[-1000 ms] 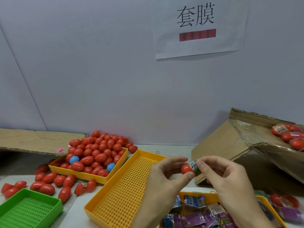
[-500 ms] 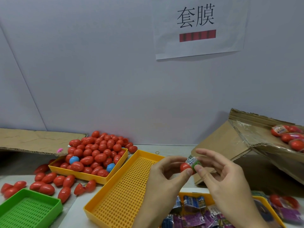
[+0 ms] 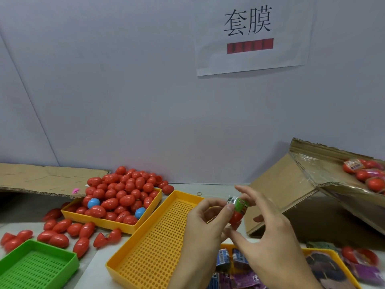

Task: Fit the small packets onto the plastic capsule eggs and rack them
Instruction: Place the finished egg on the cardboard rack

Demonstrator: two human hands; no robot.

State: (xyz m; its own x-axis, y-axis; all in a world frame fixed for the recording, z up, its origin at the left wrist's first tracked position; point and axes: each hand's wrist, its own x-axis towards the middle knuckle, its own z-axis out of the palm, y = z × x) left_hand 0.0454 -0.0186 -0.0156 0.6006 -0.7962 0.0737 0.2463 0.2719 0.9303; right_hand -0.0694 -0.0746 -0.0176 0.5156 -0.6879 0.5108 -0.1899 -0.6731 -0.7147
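Both hands work one red egg [image 3: 236,216] held above the bench, between the perforated rack [image 3: 154,245] and the cardboard box [image 3: 277,197]. The left hand [image 3: 205,228] pinches the egg and the packet's [image 3: 239,204] edge with thumb and forefinger; the right hand [image 3: 268,232] grips the egg from below, its upper fingers spread. The green packet covers only the egg's top. The rack holds nothing yet. Many bare eggs [image 3: 123,195] wait in the far-left tray and beside it; spare packets [image 3: 233,268] lie near, so most work remains.
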